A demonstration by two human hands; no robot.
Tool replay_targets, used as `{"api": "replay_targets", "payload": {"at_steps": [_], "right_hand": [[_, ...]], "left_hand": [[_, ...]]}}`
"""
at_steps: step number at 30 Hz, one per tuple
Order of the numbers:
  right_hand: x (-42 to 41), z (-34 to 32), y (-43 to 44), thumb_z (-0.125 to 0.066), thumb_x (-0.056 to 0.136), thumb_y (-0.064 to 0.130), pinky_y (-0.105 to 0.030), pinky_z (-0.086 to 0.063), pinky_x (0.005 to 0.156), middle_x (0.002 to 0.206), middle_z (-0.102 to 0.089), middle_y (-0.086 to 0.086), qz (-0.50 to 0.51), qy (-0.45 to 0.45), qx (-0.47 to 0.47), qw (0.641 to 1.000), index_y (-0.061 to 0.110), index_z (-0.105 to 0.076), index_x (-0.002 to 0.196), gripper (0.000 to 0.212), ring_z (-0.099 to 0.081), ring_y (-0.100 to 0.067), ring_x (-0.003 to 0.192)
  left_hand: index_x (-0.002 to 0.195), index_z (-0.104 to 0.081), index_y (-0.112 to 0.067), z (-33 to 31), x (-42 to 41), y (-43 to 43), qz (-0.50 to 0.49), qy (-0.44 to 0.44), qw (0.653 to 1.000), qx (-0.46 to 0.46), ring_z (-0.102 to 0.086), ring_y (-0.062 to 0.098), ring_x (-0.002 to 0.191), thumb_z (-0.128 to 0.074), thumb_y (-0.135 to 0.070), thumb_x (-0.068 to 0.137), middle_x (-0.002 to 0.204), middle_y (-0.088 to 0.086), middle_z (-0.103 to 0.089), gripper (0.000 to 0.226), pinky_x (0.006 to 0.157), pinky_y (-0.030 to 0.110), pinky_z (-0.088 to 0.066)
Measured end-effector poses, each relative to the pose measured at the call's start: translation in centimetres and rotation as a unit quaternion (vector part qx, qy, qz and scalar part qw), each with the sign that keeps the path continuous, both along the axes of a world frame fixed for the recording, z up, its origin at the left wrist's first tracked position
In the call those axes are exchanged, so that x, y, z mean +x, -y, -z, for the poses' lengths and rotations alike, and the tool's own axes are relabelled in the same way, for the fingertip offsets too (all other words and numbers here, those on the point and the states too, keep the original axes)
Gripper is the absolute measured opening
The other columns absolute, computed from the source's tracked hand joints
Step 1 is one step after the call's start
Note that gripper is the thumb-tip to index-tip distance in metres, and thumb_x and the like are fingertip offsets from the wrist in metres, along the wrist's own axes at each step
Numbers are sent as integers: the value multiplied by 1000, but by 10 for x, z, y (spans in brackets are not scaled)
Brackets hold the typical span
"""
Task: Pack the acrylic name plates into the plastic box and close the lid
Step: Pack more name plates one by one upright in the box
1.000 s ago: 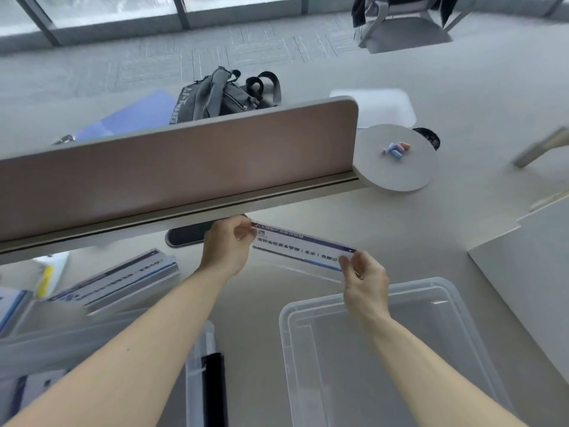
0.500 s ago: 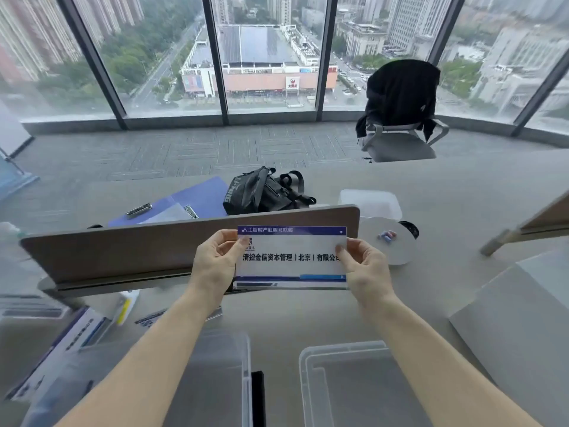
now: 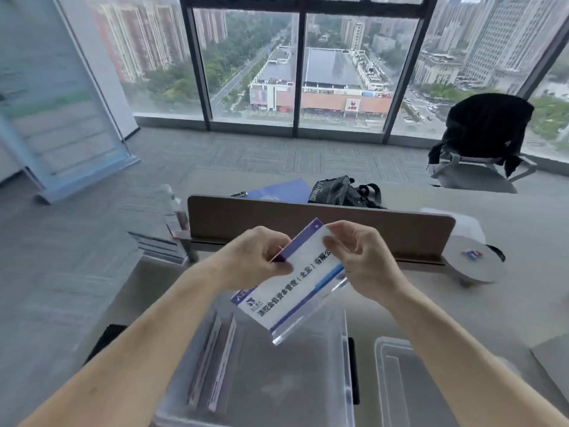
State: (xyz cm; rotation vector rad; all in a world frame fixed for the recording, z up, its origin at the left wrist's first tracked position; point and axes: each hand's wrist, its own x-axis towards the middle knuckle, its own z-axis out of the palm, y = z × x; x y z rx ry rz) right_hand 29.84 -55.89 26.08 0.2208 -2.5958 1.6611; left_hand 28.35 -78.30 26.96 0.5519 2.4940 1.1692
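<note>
I hold one acrylic name plate (image 3: pixel 295 282), white with blue bands and printed characters, tilted on end above the clear plastic box (image 3: pixel 345 359). My left hand (image 3: pixel 249 260) pinches its upper left edge. My right hand (image 3: pixel 366 263) grips its upper right end. Inside the box, along its left side, a few name plates (image 3: pixel 212 355) stand on edge. The box's clear lid (image 3: pixel 406 383) lies flat to the right of the box. More name plates (image 3: pixel 160 246) are stacked on the desk at the left.
A brown desk divider (image 3: pixel 320 223) runs across behind my hands. A round grey disc (image 3: pixel 474 263) with small coloured bits sits at its right end. Beyond are a black bag (image 3: pixel 341 192), a blue folder (image 3: pixel 283 189) and a chair (image 3: pixel 483 140) draped in black by the windows.
The plate, held level and facing me half a second ago, is now turned steeply on end over the box. My view has risen and the box now lies under the plate.
</note>
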Motion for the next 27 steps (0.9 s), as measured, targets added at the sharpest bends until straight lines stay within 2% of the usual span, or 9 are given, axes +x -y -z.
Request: {"api": "replay_targets", "payload": {"at_steps": [4,6,9,12,13,16,21,25,27], "right_hand": [[13,34,49,-67,93,17,-30,-51,96,122,-62,11,108,-46,40,992,22,-59,131,39,-62,-7,106],[22,63,69,-67,93,19,-27,-46,98,129,-56,4,128,55,8,990,18,-50,138,48,-57,-7,106],[44,111,98,-64,95,20,-21,-46,82,112,-62,10,99,218,-52,970,21,-50,129,37,-59,-6,96],[61,159,116,-60,96,21,-27,-44,86,120,-63,1,122,311,-75,939,12,-51,132,38,-60,-10,98],[63,173,120,-58,97,19,-27,-45,82,121,-65,-3,128,331,-72,932,10,-53,131,36,-60,-12,96],[62,211,128,-53,98,12,-20,-43,60,94,-66,3,130,386,-82,910,9,-57,116,18,-59,-5,78],[48,265,140,-41,97,2,-19,-40,51,89,-62,4,110,427,-52,896,11,-55,108,20,-55,-5,70],[39,299,154,-44,98,1,-16,-36,38,66,-51,2,108,454,-50,883,18,-55,81,27,-46,-11,55],[36,312,163,-48,96,-2,-18,-39,45,67,-52,0,117,460,-72,877,20,-47,73,32,-46,-12,57]], "left_hand": [[102,-76,-14,33,31,41,-118,48,989,75,-78,18,90,-71,-7,90,97,2,-81,15,85,42,-62],[99,-78,-17,61,42,50,-189,61,977,77,-77,17,90,-76,-12,85,95,-2,-81,15,89,44,-61],[93,-79,-19,102,57,50,-247,85,964,47,-77,13,85,-76,-18,84,88,-6,-80,10,84,41,-62],[81,-75,-14,142,70,45,-252,128,959,-9,-71,16,71,-68,-16,91,74,-5,-74,13,67,30,-57],[77,-71,-12,155,73,43,-251,140,957,-31,-67,19,66,-64,-16,92,69,-4,-71,17,61,28,-53],[74,-66,-10,198,78,43,-260,181,947,-58,-54,19,55,-56,-14,95,61,-3,-61,24,51,24,-43],[66,-54,-15,257,71,40,-274,182,938,-106,-46,13,51,-53,-12,99,61,-4,-51,33,44,19,-31],[61,-42,-16,288,67,37,-283,158,934,-151,-48,20,52,-55,-13,98,63,4,-52,39,46,28,-34],[67,-48,-14,298,63,36,-282,133,935,-170,-60,28,63,-56,-14,96,70,8,-61,31,52,32,-42]]}}
